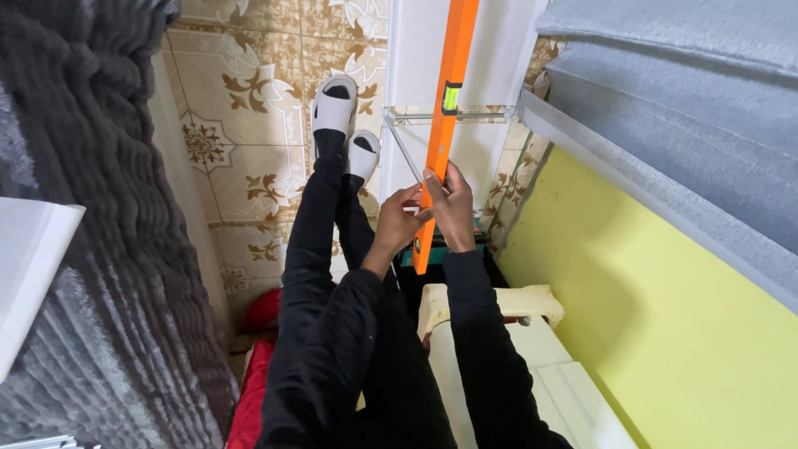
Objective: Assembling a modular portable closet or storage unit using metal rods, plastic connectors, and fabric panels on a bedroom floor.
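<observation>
Two hands grip one orange spirit level [443, 125]. Left hand [397, 223] fingers pinch its edge. Right hand [453, 212] fingers wrap it.

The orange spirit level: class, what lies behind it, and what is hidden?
Behind the orange spirit level lies a white panel and a thin metal strip. The left hand and right hand cover the level's lower part.

Bright, even daylight around my hands [428, 218]. Soft shadow of my arm on yellow wall [665, 333]. Sharp centre; wide-angle stretch at edges. Grey blanket [91, 274] slightly smeared. No glare.
</observation>
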